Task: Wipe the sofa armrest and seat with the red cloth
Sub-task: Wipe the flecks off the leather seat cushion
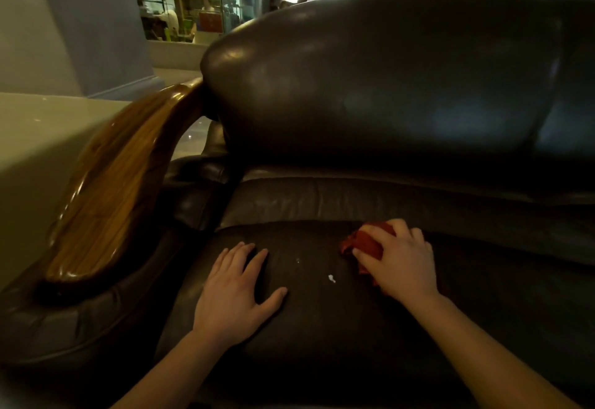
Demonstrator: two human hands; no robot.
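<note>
A dark brown leather sofa fills the view. Its seat cushion (322,328) lies below me, and its glossy wooden armrest (109,196) curves down on the left. My right hand (399,260) presses a bunched red cloth (363,242) onto the seat, right of centre; much of the cloth is hidden under the palm. My left hand (235,296) rests flat on the seat with fingers spread, holding nothing. Between the hands lie small white specks (331,278) on the leather.
The sofa backrest (386,86) rises behind the seat. A pale floor (38,138) and a grey wall lie to the left of the armrest. Shelves and a bright window show far behind the sofa.
</note>
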